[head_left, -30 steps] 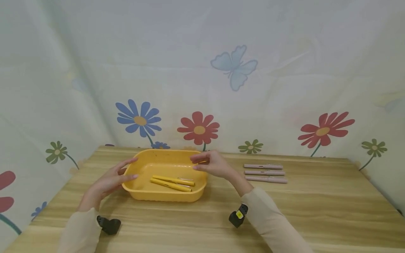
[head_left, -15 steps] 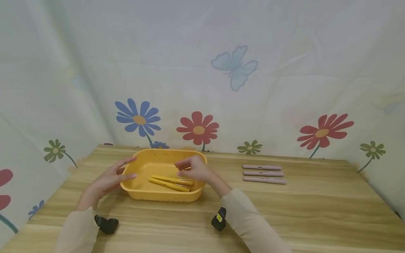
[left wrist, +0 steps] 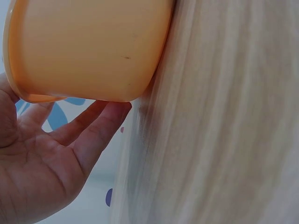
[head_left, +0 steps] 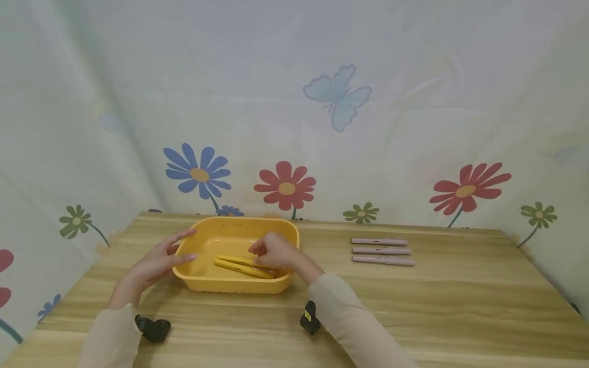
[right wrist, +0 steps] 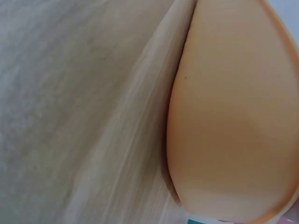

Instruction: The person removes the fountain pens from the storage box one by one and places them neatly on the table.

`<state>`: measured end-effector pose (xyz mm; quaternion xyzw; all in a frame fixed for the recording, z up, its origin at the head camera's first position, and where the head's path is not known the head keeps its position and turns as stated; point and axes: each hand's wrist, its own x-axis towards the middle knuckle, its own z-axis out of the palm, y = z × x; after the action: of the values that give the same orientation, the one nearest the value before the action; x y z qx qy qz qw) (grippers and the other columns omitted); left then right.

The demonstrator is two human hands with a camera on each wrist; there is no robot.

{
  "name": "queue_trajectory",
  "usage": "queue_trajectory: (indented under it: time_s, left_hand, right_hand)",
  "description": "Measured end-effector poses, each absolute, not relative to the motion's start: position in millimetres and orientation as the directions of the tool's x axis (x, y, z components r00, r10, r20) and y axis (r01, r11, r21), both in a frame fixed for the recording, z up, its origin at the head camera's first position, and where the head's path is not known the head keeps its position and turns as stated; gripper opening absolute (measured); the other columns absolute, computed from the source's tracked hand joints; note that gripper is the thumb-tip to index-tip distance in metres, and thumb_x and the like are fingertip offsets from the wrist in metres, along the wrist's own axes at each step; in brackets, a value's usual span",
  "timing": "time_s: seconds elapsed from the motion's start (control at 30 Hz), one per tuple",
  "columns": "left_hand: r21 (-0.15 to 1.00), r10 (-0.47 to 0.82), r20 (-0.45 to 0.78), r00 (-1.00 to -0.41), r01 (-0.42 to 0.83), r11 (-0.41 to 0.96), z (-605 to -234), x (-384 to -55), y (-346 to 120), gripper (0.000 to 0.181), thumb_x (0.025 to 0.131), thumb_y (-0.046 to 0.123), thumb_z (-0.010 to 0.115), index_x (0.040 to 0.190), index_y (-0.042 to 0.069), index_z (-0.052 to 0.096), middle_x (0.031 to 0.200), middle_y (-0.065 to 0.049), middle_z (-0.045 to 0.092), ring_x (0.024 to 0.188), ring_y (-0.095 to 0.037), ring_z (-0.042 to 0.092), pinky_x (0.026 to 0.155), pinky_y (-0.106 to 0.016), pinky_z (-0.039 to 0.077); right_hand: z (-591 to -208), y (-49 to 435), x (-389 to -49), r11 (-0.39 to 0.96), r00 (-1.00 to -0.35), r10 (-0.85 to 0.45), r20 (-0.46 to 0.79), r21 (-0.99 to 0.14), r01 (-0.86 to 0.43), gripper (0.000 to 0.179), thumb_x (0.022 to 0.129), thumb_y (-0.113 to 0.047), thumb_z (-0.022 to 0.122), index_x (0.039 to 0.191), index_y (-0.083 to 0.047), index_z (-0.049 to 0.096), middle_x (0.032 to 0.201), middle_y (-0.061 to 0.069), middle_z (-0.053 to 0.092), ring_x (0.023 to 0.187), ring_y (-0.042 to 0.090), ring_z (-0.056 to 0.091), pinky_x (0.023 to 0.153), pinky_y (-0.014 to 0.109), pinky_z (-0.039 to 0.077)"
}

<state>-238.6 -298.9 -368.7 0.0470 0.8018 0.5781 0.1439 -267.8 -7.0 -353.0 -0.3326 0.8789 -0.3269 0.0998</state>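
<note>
A yellow plastic basin [head_left: 236, 286] stands on the wooden table. Two yellow pens [head_left: 244, 268] lie side by side on its floor, toward the front. My left hand [head_left: 158, 260] holds the basin's left end, thumb over the rim and fingers along the outer wall, as the left wrist view also shows. Inside the basin, my right hand [head_left: 275, 250] reaches down with bent fingers at the right end of the upper pen. Its fingertips are hidden, so I cannot tell whether they pinch that pen. Only the basin's outer wall [right wrist: 229, 116] and the table show in the right wrist view.
Three pale pink pens [head_left: 381, 251] lie in parallel on the table, right of the basin. A flowered cloth [head_left: 391, 153] hangs behind the table [head_left: 451, 306]. Each wrist wears a small black camera, such as the left one [head_left: 154, 328].
My right hand has moved left from over the basin's right rim, then down onto the yellow pens, its fingers bending. The left hand keeps its place on the basin.
</note>
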Motion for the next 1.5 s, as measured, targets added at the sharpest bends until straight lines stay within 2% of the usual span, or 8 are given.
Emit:
queue_trajectory:
  time_s: [0.23, 0.37, 0.5, 0.63, 0.77, 1.2, 1.33, 1.5]
  left_hand:
    - [0.944, 0.251, -0.179, -0.951, -0.095, 0.316, -368.4, -237.4, -292.8, 0.077, 0.087, 0.016, 0.062, 0.146, 0.011, 0.013, 0.145, -0.033, 0.006, 0.118, -0.040, 0.042, 0.085, -0.040, 0.050]
    - [0.945, 0.249, -0.172, -0.953, -0.088, 0.314, -367.4, -237.6, -294.5, 0.078, 0.086, 0.017, 0.062, 0.146, 0.010, 0.013, 0.145, -0.033, 0.006, 0.118, -0.041, 0.041, 0.085, -0.040, 0.050]
    - [0.947, 0.243, -0.180, -0.953, -0.101, 0.306, -368.5, -238.2, -298.8, 0.079, 0.086, 0.017, 0.063, 0.146, 0.011, 0.013, 0.146, -0.032, 0.007, 0.120, -0.042, 0.039, 0.085, -0.041, 0.049]
    - [0.938, 0.229, -0.186, -0.955, -0.103, 0.330, -367.4, -237.9, -301.1, 0.078, 0.086, 0.019, 0.063, 0.146, 0.012, 0.013, 0.146, -0.031, 0.005, 0.120, -0.043, 0.039, 0.085, -0.041, 0.049]
    - [0.931, 0.212, -0.188, -0.959, -0.105, 0.350, -366.5, -235.2, -302.2, 0.078, 0.087, 0.020, 0.062, 0.147, 0.013, 0.013, 0.146, -0.032, 0.005, 0.119, -0.044, 0.039, 0.084, -0.042, 0.050]
    - [0.938, 0.229, -0.185, -0.956, -0.103, 0.331, -366.3, -237.6, -298.6, 0.077, 0.086, 0.017, 0.062, 0.146, 0.011, 0.014, 0.146, -0.032, 0.004, 0.114, -0.037, 0.046, 0.084, -0.040, 0.050]
    - [0.932, 0.218, -0.194, -0.956, -0.111, 0.344, -365.1, -238.0, -298.2, 0.077, 0.086, 0.018, 0.063, 0.146, 0.012, 0.014, 0.146, -0.032, 0.004, 0.118, -0.043, 0.041, 0.085, -0.041, 0.050]
    - [0.931, 0.216, -0.201, -0.956, -0.118, 0.345, -368.1, -237.7, -297.9, 0.077, 0.087, 0.019, 0.062, 0.147, 0.013, 0.013, 0.146, -0.031, 0.004, 0.122, -0.047, 0.034, 0.086, -0.042, 0.049]
  right_hand:
    - [-359.7, -7.9, -268.2, 0.651, -0.737, -0.674, 0.050, -0.432, -0.625, 0.018, 0.075, 0.003, 0.063, 0.090, -0.002, 0.073, 0.072, 0.004, 0.066, 0.066, 0.012, 0.050, 0.059, 0.015, 0.040]
    - [-359.3, -11.2, -267.4, 0.688, -0.761, -0.648, 0.022, -0.413, -0.597, 0.021, 0.075, 0.003, 0.063, 0.093, -0.003, 0.072, 0.071, 0.002, 0.063, 0.066, 0.011, 0.048, 0.059, 0.015, 0.039]
    - [-360.1, -15.8, -267.0, 0.717, -0.778, -0.629, -0.005, -0.392, -0.577, 0.014, 0.074, 0.004, 0.063, 0.079, -0.005, 0.072, 0.055, -0.002, 0.047, 0.055, 0.010, 0.037, 0.048, 0.015, 0.030]
    - [-361.1, -20.2, -267.1, 0.738, -0.781, -0.625, -0.018, -0.340, -0.583, 0.024, 0.073, 0.005, 0.061, 0.054, -0.009, 0.055, 0.046, -0.004, 0.024, 0.045, 0.009, 0.020, 0.041, 0.017, 0.017]
    - [-362.2, -23.5, -265.1, 0.741, -0.774, -0.634, -0.007, -0.295, -0.604, 0.038, 0.074, 0.006, 0.059, 0.048, -0.013, 0.038, 0.046, -0.005, 0.018, 0.044, 0.008, 0.014, 0.039, 0.018, 0.014]
    - [-340.1, -8.7, -255.3, 0.695, -0.769, -0.638, 0.050, -0.394, -0.602, 0.013, 0.080, 0.002, 0.061, 0.070, -0.004, 0.067, 0.049, -0.002, 0.036, 0.043, 0.010, 0.032, 0.039, 0.016, 0.026]
    - [-330.5, 0.5, -254.8, 0.658, -0.736, -0.669, 0.103, -0.379, -0.651, 0.025, 0.075, 0.008, 0.056, 0.090, -0.003, 0.072, 0.073, 0.000, 0.065, 0.061, 0.009, 0.050, 0.055, 0.016, 0.041]
    - [-325.4, 16.3, -252.7, 0.601, -0.695, -0.693, 0.191, -0.378, -0.704, 0.026, 0.076, 0.009, 0.057, 0.094, -0.001, 0.072, 0.093, 0.006, 0.070, 0.071, 0.011, 0.057, 0.065, 0.017, 0.045]
